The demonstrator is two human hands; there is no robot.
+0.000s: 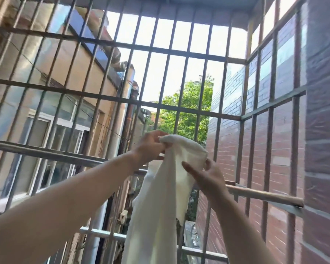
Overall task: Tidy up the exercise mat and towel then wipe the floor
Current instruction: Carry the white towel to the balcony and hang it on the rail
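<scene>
Both arms reach up and forward into a barred balcony cage, holding a white towel (160, 206) between them. The left hand (151, 145) has its fingers curled tight, pinching the bunched top edge of the towel at its upper left. The right hand (208, 178) grips the cloth lower down on the right side, with the thumb stretched across the front of the fabric and the other fingers tucked behind its edge. From the two hands the towel hangs down in a long loose fall to the bottom of the view. A horizontal pole (265, 195) runs across the cage behind the towel, with its tan end resting at the brick wall (322, 130) on the right; whether the cloth lies over it cannot be told. The metal grille (181, 52) encloses the front, the right side and the top. Beyond the bars stand a beige building (80, 73) on the left and a green tree (187, 115) in the middle under a bright sky.
</scene>
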